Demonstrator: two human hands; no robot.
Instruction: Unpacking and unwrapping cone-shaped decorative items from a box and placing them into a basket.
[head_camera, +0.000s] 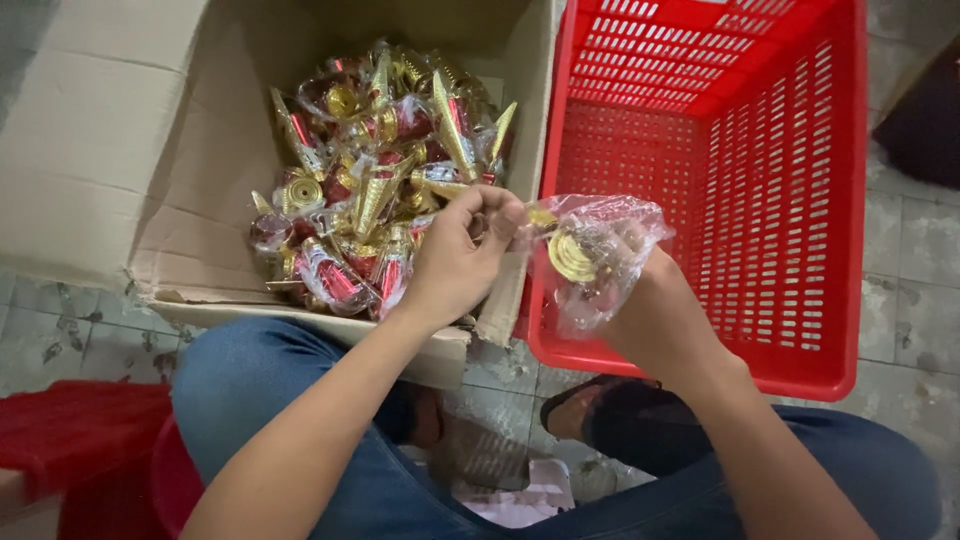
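My right hand (640, 290) grips a gold and red ornament wrapped in a clear plastic bag (590, 255), held over the near left corner of a red plastic basket (800, 200). My left hand (460, 255) pinches the left end of that bag with thumb and fingers. Just behind my left hand, an open cardboard box (120, 150) holds a pile of gold cone-shaped ornaments (380, 170) with red parts, several of them in clear wrapping.
My knees in blue jeans (270, 370) frame the bottom of the view, with a dark sandal (600, 410) between them. A red cloth-covered object (80, 440) lies at the lower left. Grey tiled floor (920, 250) shows on the right, with a dark object (925, 120) beyond.
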